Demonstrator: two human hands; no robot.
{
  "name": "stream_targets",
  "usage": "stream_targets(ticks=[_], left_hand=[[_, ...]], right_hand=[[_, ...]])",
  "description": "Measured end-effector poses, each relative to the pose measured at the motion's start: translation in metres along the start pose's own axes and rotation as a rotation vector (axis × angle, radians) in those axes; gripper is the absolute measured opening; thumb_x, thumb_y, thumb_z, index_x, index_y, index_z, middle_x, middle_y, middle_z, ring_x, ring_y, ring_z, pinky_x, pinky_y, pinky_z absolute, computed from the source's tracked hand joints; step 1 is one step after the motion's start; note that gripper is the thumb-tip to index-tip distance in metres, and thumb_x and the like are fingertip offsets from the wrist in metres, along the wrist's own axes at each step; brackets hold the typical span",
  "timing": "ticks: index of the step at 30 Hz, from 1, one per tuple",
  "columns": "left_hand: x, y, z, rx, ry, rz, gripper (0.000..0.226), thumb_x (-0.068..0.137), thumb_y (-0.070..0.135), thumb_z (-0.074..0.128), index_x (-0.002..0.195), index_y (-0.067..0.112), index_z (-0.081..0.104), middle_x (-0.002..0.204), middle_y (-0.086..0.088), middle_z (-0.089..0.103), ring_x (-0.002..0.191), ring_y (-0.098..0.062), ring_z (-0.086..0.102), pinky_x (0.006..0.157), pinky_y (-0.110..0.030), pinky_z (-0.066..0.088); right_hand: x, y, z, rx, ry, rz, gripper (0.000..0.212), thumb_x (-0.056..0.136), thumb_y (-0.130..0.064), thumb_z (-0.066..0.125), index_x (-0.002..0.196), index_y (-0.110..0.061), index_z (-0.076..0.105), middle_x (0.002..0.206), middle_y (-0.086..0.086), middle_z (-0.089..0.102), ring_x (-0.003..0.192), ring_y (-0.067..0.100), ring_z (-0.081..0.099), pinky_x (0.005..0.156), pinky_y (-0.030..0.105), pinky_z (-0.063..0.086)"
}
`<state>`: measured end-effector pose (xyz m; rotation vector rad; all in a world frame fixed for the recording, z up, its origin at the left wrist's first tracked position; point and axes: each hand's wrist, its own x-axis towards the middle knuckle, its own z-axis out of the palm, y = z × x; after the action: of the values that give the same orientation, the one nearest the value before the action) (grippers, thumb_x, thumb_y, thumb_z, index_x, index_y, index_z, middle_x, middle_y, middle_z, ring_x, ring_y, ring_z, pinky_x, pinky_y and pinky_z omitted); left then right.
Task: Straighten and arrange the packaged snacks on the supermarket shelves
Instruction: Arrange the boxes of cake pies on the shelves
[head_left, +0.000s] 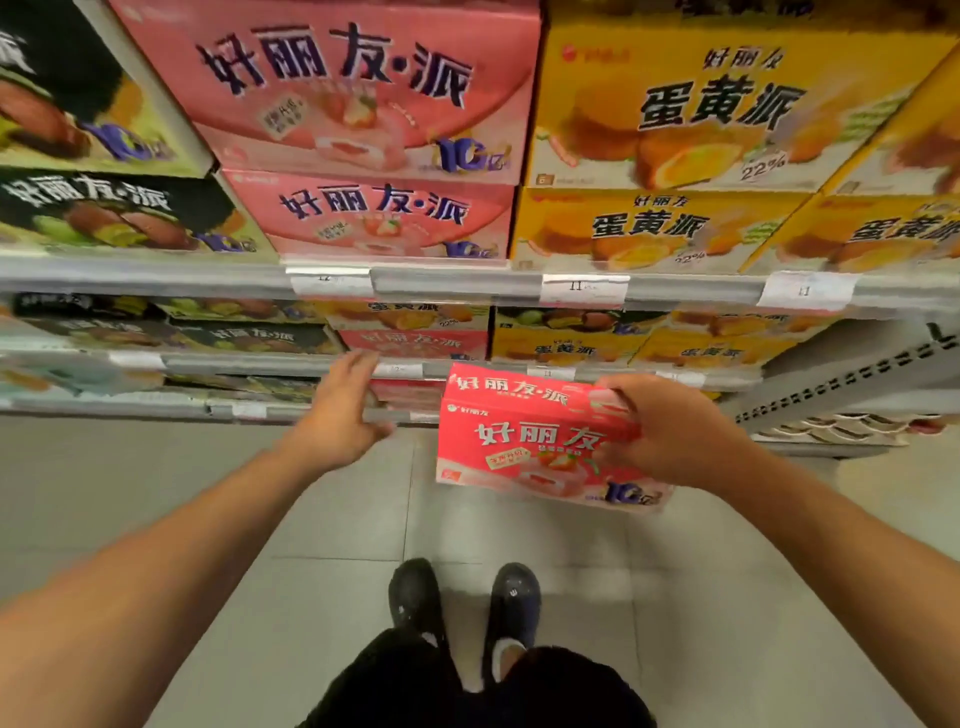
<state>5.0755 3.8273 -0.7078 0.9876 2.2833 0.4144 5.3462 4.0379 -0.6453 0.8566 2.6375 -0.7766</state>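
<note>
My right hand (665, 431) grips the right end of a pink strawberry pie box (524, 436), held in the air in front of the lower shelves. My left hand (343, 410) reaches forward with straight fingers toward the edge of a lower shelf (260, 364) and holds nothing. On the top shelf two pink boxes (363, 93) of the same snack are stacked. Yellow egg-yolk pie boxes (701, 109) stand to their right, dark green boxes (78, 104) to their left. Another pink box (415, 343) sits on the shelf below, just past my left fingertips.
Shelf rails carry white price tags (584, 288). A perforated grey shelf end panel (857, 379) juts out at the right, with small packs below it. The grey tiled floor (234, 493) lies under my arms, and my feet in dark shoes (462, 608) stand near the shelf.
</note>
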Motion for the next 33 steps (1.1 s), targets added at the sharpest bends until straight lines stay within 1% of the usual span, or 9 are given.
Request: stream_targets(ticks=[4,8,12,16,20,23,27,30,33], left_hand=[[0.055,-0.016,-0.008,0.613,0.288,0.242,0.079,0.072,0.028,0.077,0.135,0.002,0.037,0.126,-0.024,0.041,0.113,-0.039,0.039,0.097,-0.045,0.042],[0.095,-0.013,-0.014,0.789,0.31,0.144,0.027,0.085,0.025,0.06,0.106,0.008,0.054,0.107,-0.023,0.06,0.101,-0.039,0.054,0.089,-0.047,0.041],[0.117,-0.011,-0.025,0.884,0.235,0.139,0.005,0.086,0.012,0.059,0.089,0.009,0.063,0.076,-0.012,0.057,0.075,-0.033,0.056,0.064,-0.039,0.047],[0.133,-0.014,-0.03,0.935,0.116,0.073,0.013,0.09,0.012,0.057,0.101,0.008,0.063,0.098,-0.014,0.063,0.096,-0.037,0.06,0.077,-0.047,0.053],[0.142,-0.019,-0.035,0.705,0.092,0.027,0.02,0.098,0.016,0.045,0.104,0.005,0.061,0.104,-0.018,0.061,0.102,-0.037,0.057,0.087,-0.051,0.049],[0.133,-0.02,-0.033,0.708,0.182,0.12,0.018,0.095,0.014,0.049,0.096,0.002,0.062,0.085,-0.015,0.058,0.085,-0.035,0.058,0.071,-0.044,0.052],[0.11,-0.026,-0.022,0.732,0.372,0.231,0.049,0.085,0.031,0.069,0.116,-0.004,0.052,0.106,-0.032,0.056,0.097,-0.048,0.054,0.081,-0.053,0.044],[0.085,-0.029,-0.013,0.627,0.407,0.244,0.065,0.071,0.028,0.084,0.11,-0.01,0.048,0.099,-0.033,0.05,0.083,-0.047,0.05,0.066,-0.048,0.036],[0.052,-0.035,0.0,0.47,0.421,0.251,0.075,0.064,0.026,0.088,0.119,-0.006,0.048,0.103,-0.028,0.048,0.084,-0.044,0.047,0.067,-0.047,0.039]], right_hand=[[0.017,0.009,0.018,0.029,0.038,0.013,0.043,0.066,-0.033,0.083,0.101,-0.029,0.06,0.081,-0.02,0.06,0.069,-0.001,0.06,0.056,0.014,0.044],[0.032,0.005,0.035,0.068,0.044,0.021,0.052,0.066,-0.037,0.082,0.112,-0.032,0.057,0.087,-0.021,0.06,0.074,0.002,0.062,0.061,0.023,0.052],[0.034,0.005,0.051,0.148,0.113,0.038,0.069,0.06,-0.037,0.084,0.122,-0.032,0.053,0.104,-0.014,0.063,0.091,0.012,0.063,0.076,0.038,0.057],[0.028,0.008,0.061,0.174,0.178,0.044,0.069,0.059,-0.036,0.086,0.117,-0.039,0.048,0.098,-0.023,0.055,0.093,0.012,0.061,0.079,0.041,0.057],[0.027,0.012,0.062,0.192,0.183,0.064,0.069,0.06,-0.034,0.087,0.118,-0.038,0.049,0.1,-0.02,0.054,0.095,0.014,0.062,0.078,0.042,0.057],[0.026,0.012,0.061,0.181,0.197,0.076,0.069,0.061,-0.036,0.086,0.121,-0.03,0.052,0.101,-0.018,0.055,0.095,0.014,0.061,0.077,0.041,0.057],[0.023,0.01,0.059,0.189,0.226,0.052,0.068,0.061,-0.037,0.087,0.119,-0.031,0.052,0.1,-0.02,0.053,0.094,0.012,0.061,0.076,0.04,0.057],[0.017,0.005,0.052,0.201,0.229,0.049,0.07,0.061,-0.039,0.088,0.12,-0.033,0.05,0.103,-0.021,0.054,0.098,0.012,0.061,0.079,0.042,0.057],[0.009,-0.002,0.043,0.173,0.249,0.033,0.073,0.059,-0.038,0.089,0.12,-0.031,0.051,0.105,-0.02,0.053,0.101,0.014,0.059,0.087,0.048,0.053]])
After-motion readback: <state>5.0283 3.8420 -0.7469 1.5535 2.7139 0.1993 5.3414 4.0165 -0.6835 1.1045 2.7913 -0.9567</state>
